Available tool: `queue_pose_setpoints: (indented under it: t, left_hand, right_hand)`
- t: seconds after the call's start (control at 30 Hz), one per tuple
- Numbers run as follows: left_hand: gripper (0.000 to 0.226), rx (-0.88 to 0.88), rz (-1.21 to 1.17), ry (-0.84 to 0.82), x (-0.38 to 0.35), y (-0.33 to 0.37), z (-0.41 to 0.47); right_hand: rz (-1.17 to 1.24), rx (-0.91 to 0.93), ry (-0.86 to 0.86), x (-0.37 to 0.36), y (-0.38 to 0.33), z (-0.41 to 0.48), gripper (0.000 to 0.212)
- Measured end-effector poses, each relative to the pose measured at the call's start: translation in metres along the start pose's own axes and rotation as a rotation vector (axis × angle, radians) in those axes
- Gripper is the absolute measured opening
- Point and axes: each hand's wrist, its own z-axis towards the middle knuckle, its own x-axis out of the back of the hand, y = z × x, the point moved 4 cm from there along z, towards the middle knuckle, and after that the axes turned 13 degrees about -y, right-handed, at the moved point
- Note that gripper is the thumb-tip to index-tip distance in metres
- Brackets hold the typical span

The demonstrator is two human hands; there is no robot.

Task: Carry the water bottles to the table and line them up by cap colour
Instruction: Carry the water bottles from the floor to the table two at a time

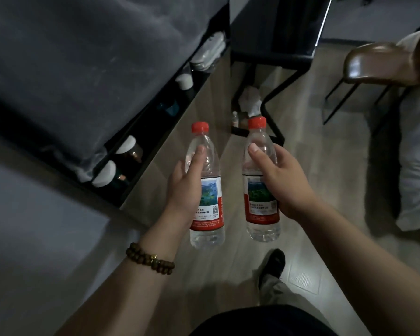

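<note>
Carrying step: left bottle (pixel 211 200) gripped upright in left hand (pixel 186 190), right bottle (pixel 258 197) in right hand (pixel 286 185), with fingers (pixel 275 155) wrapped round each body, above the floor (pixel 306 154); red caps (pixel 200 127) on both. Next: finding the table, standing both side by side. Nearby: bed (pixel 70 69), chair (pixel 378 64), black frame (pixel 272 58) narrowing the passage.

The two bottles (pixel 205 187) (pixel 261 180) are clear glossy plastic with glossy red caps (pixel 200 127) and printed labels, above a matt wood-look floor (pixel 308 166), near a shiny brown leather-look chair seat (pixel 376 63).
</note>
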Motion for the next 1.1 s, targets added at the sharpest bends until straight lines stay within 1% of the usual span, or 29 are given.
queue_pose_setpoints:
  t: [0.07, 0.17, 0.23, 0.3, 0.47, 0.53, 0.6, 0.63, 0.7, 0.8, 0.93, 1.1]
  left_hand:
    - [0.065, 0.016, 0.008, 0.002, -0.027, 0.008, 0.038]
    - [0.058, 0.022, 0.025, -0.009, -0.066, 0.024, 0.093]
    - [0.065, 0.024, 0.01, 0.002, -0.089, 0.037, 0.127]
    - [0.066, 0.012, -0.009, 0.008, -0.11, 0.051, 0.161]
    - [0.077, 0.009, 0.014, -0.036, -0.15, 0.082, 0.247]
    - [0.072, 0.016, 0.023, -0.065, -0.16, 0.091, 0.289]
    - [0.059, 0.013, 0.034, -0.106, -0.172, 0.098, 0.334]
    - [0.056, 0.009, 0.034, -0.126, -0.18, 0.1, 0.361]
    - [0.061, -0.002, 0.015, -0.139, -0.19, 0.105, 0.4]
    - [0.069, 0.031, 0.017, -0.196, -0.212, 0.117, 0.468]
    - [0.053, 0.033, 0.039, -0.254, -0.242, 0.144, 0.538]
    - [0.063, 0.049, 0.076, -0.305, -0.282, 0.164, 0.611]
  right_hand:
    - [0.003, -0.013, 0.018, 0.034, -0.005, 0.033, 0.02]
    - [0.004, -0.042, 0.038, 0.083, -0.017, 0.082, 0.022]
    - [-0.002, -0.048, 0.031, 0.111, -0.029, 0.114, 0.025]
    - [-0.017, -0.044, 0.022, 0.136, -0.042, 0.146, 0.027]
    - [-0.02, -0.023, 0.035, 0.19, -0.064, 0.227, 0.027]
    - [-0.019, -0.021, 0.04, 0.209, -0.067, 0.262, 0.03]
    - [-0.038, -0.017, 0.057, 0.229, -0.068, 0.297, 0.035]
    - [-0.05, -0.013, 0.076, 0.24, -0.068, 0.319, 0.038]
    - [-0.058, -0.004, 0.095, 0.256, -0.07, 0.349, 0.042]
    - [-0.047, -0.017, 0.154, 0.286, -0.074, 0.4, 0.044]
    - [-0.04, -0.03, 0.215, 0.322, -0.088, 0.456, 0.034]
    - [-0.046, -0.044, 0.222, 0.372, -0.1, 0.52, 0.037]
